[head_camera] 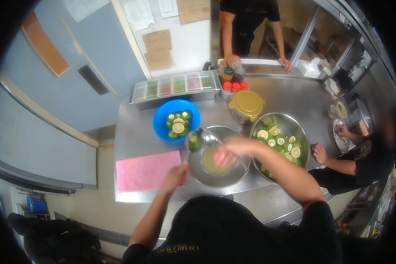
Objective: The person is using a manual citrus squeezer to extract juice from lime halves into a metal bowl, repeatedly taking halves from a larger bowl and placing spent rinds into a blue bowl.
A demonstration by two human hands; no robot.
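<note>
A metal citrus squeezer (pixel 208 136), blurred, hangs over the rear left rim of a wide steel bowl (pixel 198 175), with a green lime piece (pixel 194 142) at its cup. My left hand (pixel 177 177) is closed on what looks like its handle, beside the bowl and over the edge of a pink cloth (pixel 145 171). Over the bowl is my right hand (pixel 229 152), motion-blurred, fingers pointing down; whether it holds anything is unclear. Pale cloudy liquid (pixel 214 163) lies in the bowl. Cut limes (pixel 178 127) fill part of a blue bowl (pixel 158 115) behind it.
Right of the bowl stands a steel basin (pixel 306 145) of halved limes (pixel 280 142). Behind are a gold-lidded tub (pixel 247 101), red-capped bottles (pixel 236 87) and a lidded condiment tray (pixel 175 87). One co-worker's hand (pixel 319 153) rests on the table at right; another person leans on the far ledge.
</note>
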